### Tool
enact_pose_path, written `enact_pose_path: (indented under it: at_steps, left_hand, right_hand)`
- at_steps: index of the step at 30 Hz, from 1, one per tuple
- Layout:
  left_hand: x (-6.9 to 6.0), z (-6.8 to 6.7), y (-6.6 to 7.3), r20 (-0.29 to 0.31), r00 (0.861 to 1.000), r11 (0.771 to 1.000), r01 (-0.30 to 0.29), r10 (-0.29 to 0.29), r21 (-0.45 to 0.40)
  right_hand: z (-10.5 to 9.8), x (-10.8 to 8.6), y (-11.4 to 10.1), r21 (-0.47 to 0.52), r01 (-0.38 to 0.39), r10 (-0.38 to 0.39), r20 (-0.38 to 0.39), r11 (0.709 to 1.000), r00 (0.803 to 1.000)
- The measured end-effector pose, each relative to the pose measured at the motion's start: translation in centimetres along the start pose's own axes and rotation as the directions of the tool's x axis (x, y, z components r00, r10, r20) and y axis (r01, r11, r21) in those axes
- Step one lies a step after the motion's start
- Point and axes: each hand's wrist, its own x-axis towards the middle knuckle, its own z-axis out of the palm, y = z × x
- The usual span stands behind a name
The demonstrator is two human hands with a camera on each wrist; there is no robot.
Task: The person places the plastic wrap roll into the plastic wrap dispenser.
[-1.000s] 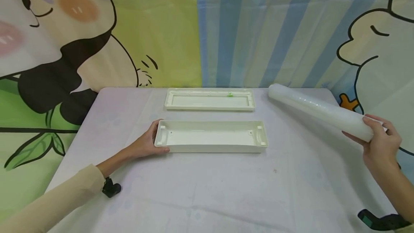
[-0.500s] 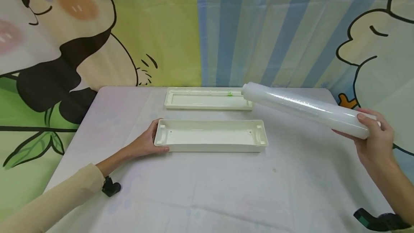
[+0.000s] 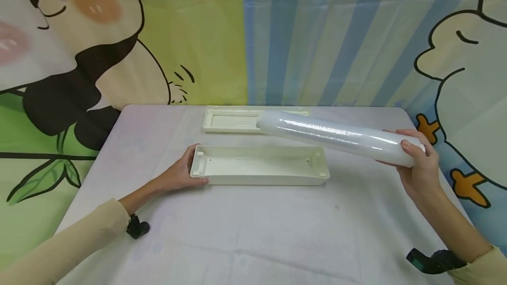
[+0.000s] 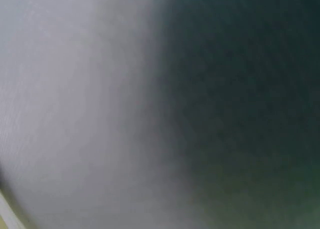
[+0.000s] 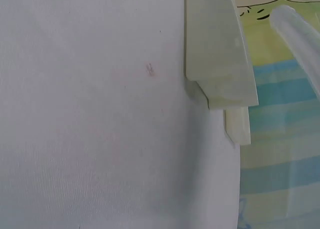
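A: Head view: altered since a second ago?

B: White roll [image 3: 336, 139] carried toward nine o'clock in the right hand [image 3: 420, 162], with thumb and fingers wrapped round its near end. Now tilted at about two o'clock of the open box [image 3: 261, 180], far end overlapping the shallow tray [image 3: 233, 122] in outline. In judgement: roll brought closer to the box, not yet set inside.

A: And unaltered?

B: Left hand [image 3: 183, 173], clasped on the nine o'clock end of the box, thumb along the front wall.

A: Contents of the containers?

B: In the box, moulded fittings at nine and three o'clock; nothing loose visible. In the tray, at twelve o'clock of the box on the surface [image 3: 257, 232], only bare floor visible; remainder hidden behind the roll. Contact between roll and tray: impossible to tell.

A: Left wrist view?

B: Blurred; pale edge [image 4: 8, 212] at eight o'clock, identity unclear. Grip not shown here.

A: Right wrist view?

B: Box end [image 5: 220, 49] between one and two o'clock, tray end [image 5: 237, 126] just past three, roll at two, apart from the box in outline. Right hand out of view.
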Motion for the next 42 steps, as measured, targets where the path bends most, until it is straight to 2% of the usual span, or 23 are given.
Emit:
enact_pose_path:
  at_steps: [10, 17, 23, 35, 42]
  left_hand:
    - [0.0, 0.0, 0.1, -0.005, 1.0, 1.0, -0.004, 0.004, -0.012]
    - [-0.1, -0.1, 0.1, -0.01, 1.0, 1.0, -0.005, 0.005, -0.003]
    - [0.1, -0.1, 0.0, -0.004, 1.0, 1.0, -0.009, 0.009, -0.022]
    - [0.1, 0.0, -0.3, -0.003, 0.999, 0.999, -0.033, 0.033, -0.002]
    - [0.3, 0.0, -0.4, 0.0, 0.999, 0.999, -0.044, 0.044, -0.019]
  right_hand:
    - [1.9, 0.5, 2.3, -0.099, -0.04, 0.049, 0.085, 0.994, 0.995]
    - [3.2, 0.7, 3.9, -0.115, -0.072, 0.089, 0.148, 0.991, 0.985]
    - [4.7, 0.8, 5.0, -0.139, -0.137, 0.161, 0.181, 0.981, 0.97]
    - [7.4, 0.3, 6.2, -0.265, -0.198, 0.257, 0.212, 0.944, 0.943]
    - [8.5, 0.3, 7.5, -0.277, -0.208, 0.273, 0.221, 0.938, 0.936]
